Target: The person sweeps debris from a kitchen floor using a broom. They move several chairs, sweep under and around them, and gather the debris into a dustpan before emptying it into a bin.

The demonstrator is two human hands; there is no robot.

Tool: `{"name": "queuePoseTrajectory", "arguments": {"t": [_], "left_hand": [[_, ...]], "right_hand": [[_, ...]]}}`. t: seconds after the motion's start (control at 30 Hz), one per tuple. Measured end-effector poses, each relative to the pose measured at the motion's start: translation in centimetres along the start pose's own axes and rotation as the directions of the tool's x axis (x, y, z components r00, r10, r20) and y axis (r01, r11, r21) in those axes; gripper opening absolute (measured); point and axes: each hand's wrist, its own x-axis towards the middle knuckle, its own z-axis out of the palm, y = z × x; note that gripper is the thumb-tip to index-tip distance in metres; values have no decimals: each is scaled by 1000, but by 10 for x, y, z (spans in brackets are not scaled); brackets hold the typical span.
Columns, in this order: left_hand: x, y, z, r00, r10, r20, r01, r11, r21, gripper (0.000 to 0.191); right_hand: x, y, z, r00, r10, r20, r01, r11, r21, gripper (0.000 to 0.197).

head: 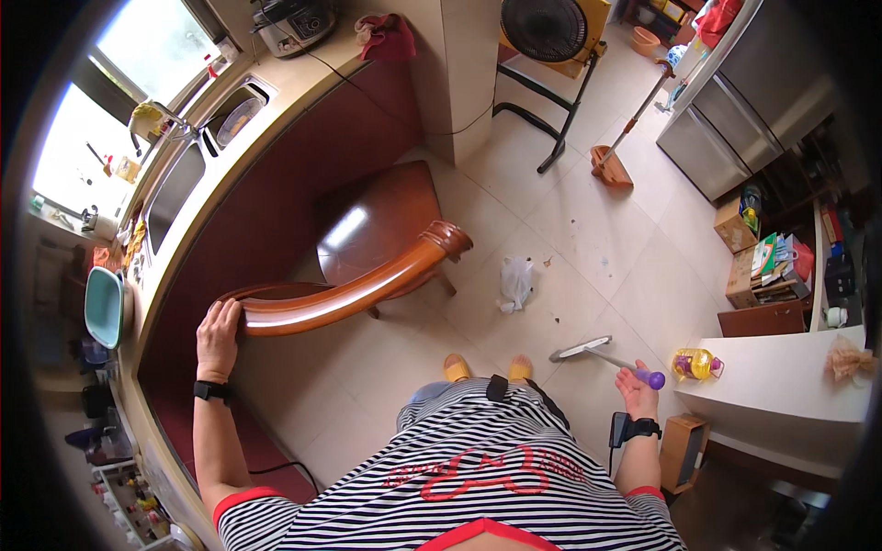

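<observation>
My left hand [219, 339] rests on the near end of the curved top rail of a polished wooden chair [344, 310], its fingers over the edge. Over at the right, my right hand [638, 384] holds the purple-tipped handle of a broom [598, 348], whose pale, narrow head lies on the tiles near my yellow slippers. A crumpled clear plastic bag [516, 284] lies on the floor ahead, with small bits of debris scattered around it. Farther off, an orange long-handled dustpan [610, 167] stands upright on the floor.
A sink counter [303, 76] curves along the left. A black floor fan [544, 31] stands ahead, beside a pillar. To the right are a steel refrigerator [710, 138], cardboard boxes [747, 279] and a white ledge [778, 386] bearing an oil bottle [694, 364]. A cable hangs near the pillar.
</observation>
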Motion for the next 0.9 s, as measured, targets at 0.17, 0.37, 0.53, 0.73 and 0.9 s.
{"name": "queuePoseTrajectory", "arguments": {"t": [0.17,0.37,0.53,0.73,0.9], "left_hand": [[-9,-45,22,1000,5,-4,-5,1000,-5,31],[-27,-106,59,980,-184,-68,187,982,24,37],[-30,-125,68,891,-452,-35,453,892,4,43],[-78,-100,120,583,-813,-3,455,329,-828,55],[-179,-17,212,568,-603,559,773,158,-615,40]], "right_hand": [[-35,-23,37,979,198,55,-205,964,171,27],[-66,-34,107,960,124,251,-103,990,-97,17],[-85,-32,161,959,92,269,-65,992,-109,24],[-67,11,77,911,409,45,-226,587,-777,52],[-13,0,32,984,-38,173,160,-228,-961,38]]}}
